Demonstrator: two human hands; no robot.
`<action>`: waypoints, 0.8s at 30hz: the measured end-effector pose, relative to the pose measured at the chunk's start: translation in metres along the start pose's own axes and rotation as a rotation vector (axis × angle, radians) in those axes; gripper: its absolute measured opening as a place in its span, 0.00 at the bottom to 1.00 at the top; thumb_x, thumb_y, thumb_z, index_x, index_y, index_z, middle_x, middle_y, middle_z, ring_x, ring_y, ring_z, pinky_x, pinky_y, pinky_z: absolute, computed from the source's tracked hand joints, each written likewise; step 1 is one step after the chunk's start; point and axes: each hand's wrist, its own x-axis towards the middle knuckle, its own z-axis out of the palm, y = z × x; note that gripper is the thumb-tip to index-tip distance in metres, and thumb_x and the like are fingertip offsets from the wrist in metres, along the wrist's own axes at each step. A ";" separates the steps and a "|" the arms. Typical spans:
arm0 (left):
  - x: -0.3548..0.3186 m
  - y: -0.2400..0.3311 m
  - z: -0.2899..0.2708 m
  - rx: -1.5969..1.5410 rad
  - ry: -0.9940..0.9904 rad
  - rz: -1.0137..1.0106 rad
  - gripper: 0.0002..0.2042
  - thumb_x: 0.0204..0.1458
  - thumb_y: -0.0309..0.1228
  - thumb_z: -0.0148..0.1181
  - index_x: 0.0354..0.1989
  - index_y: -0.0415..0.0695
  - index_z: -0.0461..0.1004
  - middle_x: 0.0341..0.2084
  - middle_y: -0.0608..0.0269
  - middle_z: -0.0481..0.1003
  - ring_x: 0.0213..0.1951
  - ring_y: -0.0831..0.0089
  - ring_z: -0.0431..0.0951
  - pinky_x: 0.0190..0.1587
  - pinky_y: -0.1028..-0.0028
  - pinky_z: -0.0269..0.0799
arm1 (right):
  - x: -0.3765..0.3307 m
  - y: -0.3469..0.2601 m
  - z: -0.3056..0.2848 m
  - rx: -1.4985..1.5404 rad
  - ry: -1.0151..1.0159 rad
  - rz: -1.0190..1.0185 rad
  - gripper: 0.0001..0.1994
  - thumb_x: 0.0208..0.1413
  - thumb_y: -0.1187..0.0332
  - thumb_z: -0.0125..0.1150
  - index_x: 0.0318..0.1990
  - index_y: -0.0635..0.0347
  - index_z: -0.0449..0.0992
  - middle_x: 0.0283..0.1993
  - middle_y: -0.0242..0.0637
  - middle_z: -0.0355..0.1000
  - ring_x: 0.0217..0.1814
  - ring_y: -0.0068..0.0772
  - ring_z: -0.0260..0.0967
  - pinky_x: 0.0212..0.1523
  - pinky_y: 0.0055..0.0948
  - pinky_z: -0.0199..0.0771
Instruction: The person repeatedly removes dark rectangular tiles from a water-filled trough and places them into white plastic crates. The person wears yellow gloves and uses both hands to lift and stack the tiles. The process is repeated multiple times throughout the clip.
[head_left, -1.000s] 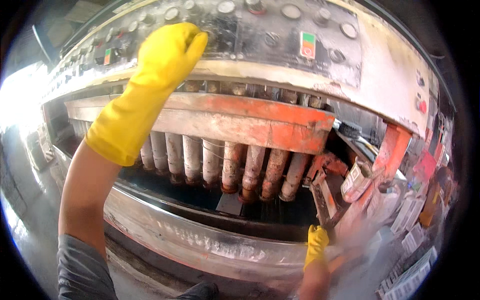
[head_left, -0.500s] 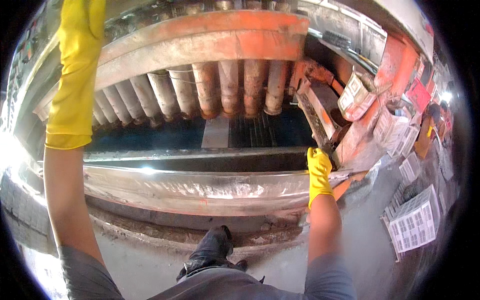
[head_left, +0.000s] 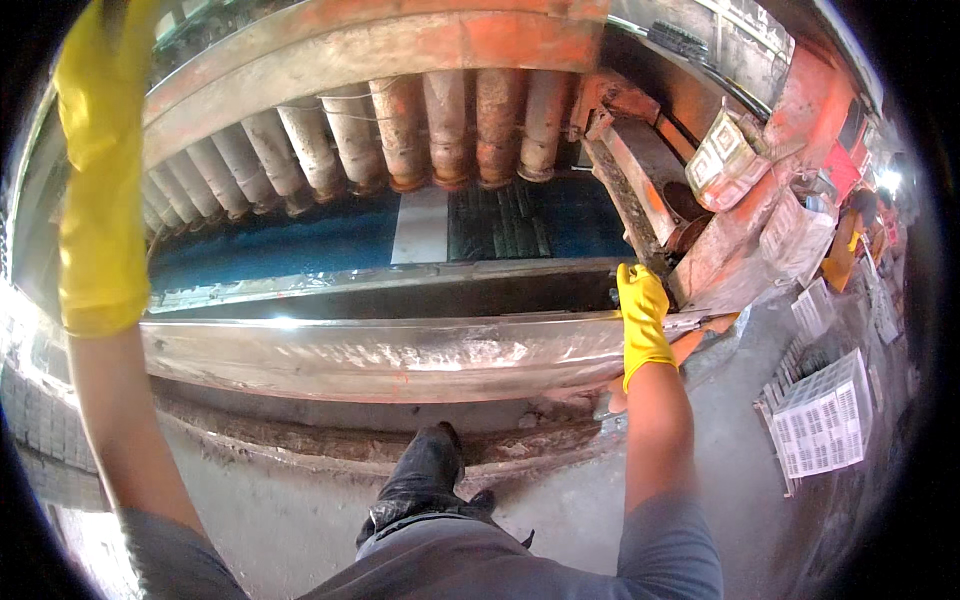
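My left hand (head_left: 105,110), in a long yellow rubber glove, reaches up at the far left beside the machine. Motion smears its fingers, and the upper picture edge cuts into them. My right hand (head_left: 642,308), in a matching glove, is closed on the right end of the long metal front rail (head_left: 400,355). Behind that rail runs a dark gap, then a blue surface (head_left: 300,245) crossed by a white strip (head_left: 420,228) and a dark ribbed band (head_left: 498,222). A row of stained upright cylinders (head_left: 398,130) stands over it beneath an orange-smeared beam (head_left: 450,40).
A stained angled frame (head_left: 640,190) rises beyond my right hand, with a dirty white plastic container (head_left: 728,160) on it. On the grey floor (head_left: 560,510) to the right sits a white slatted crate (head_left: 822,415). A black brush (head_left: 678,40) lies at the back right.
My left hand has swung left and is now blurred. The cylinders and beam sit higher in the picture, and more of the blue surface shows. My right hand stays at the rail's end.
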 end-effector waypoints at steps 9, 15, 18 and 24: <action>-0.437 -0.025 0.013 -0.215 -1.021 -0.601 0.21 0.60 0.43 0.68 0.54 0.41 0.81 0.50 0.46 0.82 0.52 0.47 0.81 0.59 0.57 0.74 | 0.000 -0.007 -0.001 0.027 -0.003 -0.043 0.23 0.62 0.39 0.56 0.47 0.47 0.84 0.46 0.45 0.83 0.50 0.52 0.81 0.50 0.50 0.79; -0.481 -0.013 0.026 -0.005 -1.000 -0.722 0.21 0.64 0.50 0.58 0.50 0.44 0.83 0.45 0.52 0.84 0.48 0.52 0.83 0.53 0.62 0.76 | 0.000 0.026 -0.017 -0.006 0.026 -0.055 0.23 0.62 0.41 0.58 0.43 0.52 0.85 0.43 0.45 0.83 0.47 0.54 0.81 0.47 0.49 0.79; -0.472 -0.014 0.020 -0.009 -1.021 -0.891 0.23 0.63 0.52 0.58 0.51 0.44 0.83 0.46 0.52 0.84 0.50 0.53 0.82 0.55 0.61 0.75 | -0.006 0.006 -0.022 0.052 -0.070 -0.040 0.25 0.63 0.42 0.57 0.46 0.55 0.85 0.44 0.48 0.83 0.47 0.55 0.81 0.48 0.47 0.78; -0.462 -0.007 0.020 0.053 -1.051 -0.885 0.24 0.61 0.54 0.58 0.51 0.44 0.83 0.47 0.50 0.83 0.52 0.51 0.81 0.56 0.58 0.75 | -0.003 0.024 -0.001 -0.031 0.008 -0.153 0.23 0.63 0.41 0.59 0.46 0.51 0.85 0.43 0.48 0.83 0.48 0.55 0.80 0.49 0.50 0.78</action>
